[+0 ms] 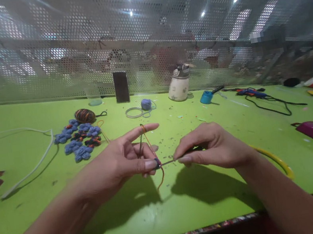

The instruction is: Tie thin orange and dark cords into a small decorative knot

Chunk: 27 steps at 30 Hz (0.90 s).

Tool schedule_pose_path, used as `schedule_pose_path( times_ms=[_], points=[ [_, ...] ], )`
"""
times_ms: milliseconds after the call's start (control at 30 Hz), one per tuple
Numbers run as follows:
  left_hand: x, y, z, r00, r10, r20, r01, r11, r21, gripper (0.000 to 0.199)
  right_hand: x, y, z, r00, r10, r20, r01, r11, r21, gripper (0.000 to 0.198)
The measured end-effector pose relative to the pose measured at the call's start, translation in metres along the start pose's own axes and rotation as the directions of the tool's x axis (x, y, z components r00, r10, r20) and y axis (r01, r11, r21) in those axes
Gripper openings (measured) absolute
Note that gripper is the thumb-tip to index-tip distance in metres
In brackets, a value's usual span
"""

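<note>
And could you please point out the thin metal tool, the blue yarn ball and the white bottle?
Thin metal tool (168, 162), head view: its bare shaft.
Blue yarn ball (146, 104), head view: its front.
White bottle (178, 89), head view: its body.

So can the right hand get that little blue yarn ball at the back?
Probably yes: nothing big seems to stand on the green table between the right hand and the blue yarn ball. But it may need to put down the thin hook it's holding first.
</note>
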<state>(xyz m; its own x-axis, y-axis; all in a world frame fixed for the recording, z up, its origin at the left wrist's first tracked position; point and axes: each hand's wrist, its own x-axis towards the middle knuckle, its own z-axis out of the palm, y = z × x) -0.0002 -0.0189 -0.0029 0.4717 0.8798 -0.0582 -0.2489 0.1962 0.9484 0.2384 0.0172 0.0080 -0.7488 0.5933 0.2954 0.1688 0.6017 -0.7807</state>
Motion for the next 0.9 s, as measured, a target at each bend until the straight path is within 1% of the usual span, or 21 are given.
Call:
schedule_pose_path(
  times_ms=[67, 167, 267, 400, 500, 567, 700, 800, 900],
  points=[
    [0.001, 0.001, 0.001, 1.0, -0.001, -0.02, 0.003, 0.999, 0.052, 0.07, 0.001, 0.001, 0.004, 0.997, 0.075, -0.029, -0.071, 0.99, 0.119, 0.011],
    [0.002, 0.001, 0.002, 0.999, -0.012, -0.045, 0.016, 0.995, 0.096, 0.069, 0.004, 0.001, 0.012, 0.978, 0.196, -0.074, -0.168, 0.945, 0.282, 0.008],
    [0.003, -0.001, 0.002, 0.998, -0.003, -0.059, 0.009, 0.995, 0.1, 0.077, 0.007, 0.001, 0.018, 0.962, 0.259, -0.082, -0.223, 0.925, 0.308, 0.008],
    [0.003, -0.003, 0.001, 0.997, 0.043, -0.068, -0.037, 0.995, 0.088, 0.092, 0.007, 0.0, 0.022, 0.96, 0.274, -0.062, -0.242, 0.918, 0.313, 0.014],
    [0.003, -0.002, 0.001, 0.995, 0.068, -0.076, -0.063, 0.996, 0.069, 0.102, 0.007, -0.001, 0.023, 0.963, 0.268, -0.019, -0.245, 0.907, 0.342, 0.028],
    [0.004, -0.002, 0.001, 0.994, 0.074, -0.086, -0.07, 0.996, 0.054, 0.102, 0.007, -0.002, 0.025, 0.965, 0.264, -0.002, -0.244, 0.894, 0.375, 0.032],
    [0.004, -0.004, 0.001, 0.992, 0.082, -0.098, -0.08, 0.996, 0.025, 0.094, 0.007, -0.001, 0.029, 0.957, 0.289, 0.013, -0.264, 0.853, 0.45, 0.031],
    [0.004, -0.005, 0.001, 0.987, 0.104, -0.124, -0.103, 0.995, 0.017, 0.09, 0.007, 0.002, 0.03, 0.952, 0.307, -0.01, -0.262, 0.829, 0.494, 0.029],
    [0.004, -0.006, 0.002, 0.977, 0.131, -0.165, -0.125, 0.991, 0.048, 0.086, 0.007, 0.005, 0.031, 0.948, 0.318, -0.03, -0.251, 0.799, 0.546, 0.027]
  ],
)
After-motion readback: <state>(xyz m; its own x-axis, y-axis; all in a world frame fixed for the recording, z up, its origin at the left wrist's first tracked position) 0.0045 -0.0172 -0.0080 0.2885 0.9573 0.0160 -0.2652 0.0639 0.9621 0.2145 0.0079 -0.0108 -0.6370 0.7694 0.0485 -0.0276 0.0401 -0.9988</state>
